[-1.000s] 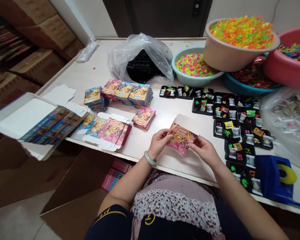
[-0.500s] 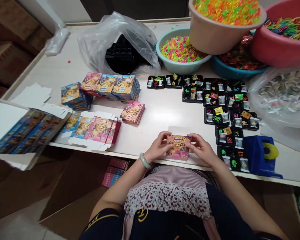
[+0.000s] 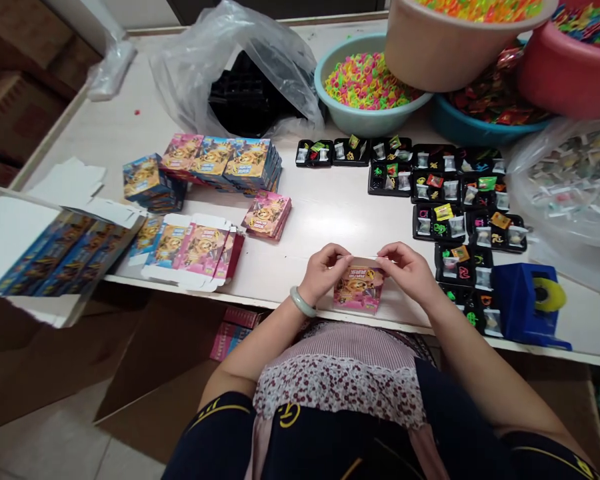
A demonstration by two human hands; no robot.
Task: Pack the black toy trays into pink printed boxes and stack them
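Note:
A small pink and orange printed carton (image 3: 359, 291) lies near the table's front edge, right in front of me. My left hand (image 3: 329, 270) pinches its far left corner between thumb and fingers. At the far right corner, my right hand (image 3: 404, 268) grips the same carton, also with thumb and fingertips. The far edge, where the flap is, is partly covered by my fingers. A short stack of pink cartons (image 3: 267, 215) sits to the left of my hands. Right of them are black trays (image 3: 463, 265) filled with small wrapped pieces and coloured plastic bits.
A blue tape dispenser (image 3: 523, 303) stands at the right front. Basins, including a light green basin (image 3: 325, 93), and a bag of small packets (image 3: 570, 177) fill the back right. Stacked blue cartons (image 3: 250, 163), an open display box (image 3: 200, 277) and a clear bag (image 3: 180, 87) are leftward.
Both hands have shifted from the carton's sides to its far edge, fingertips closer together. The white flap that stuck out beyond the carton no longer shows. The whole view has shifted slightly.

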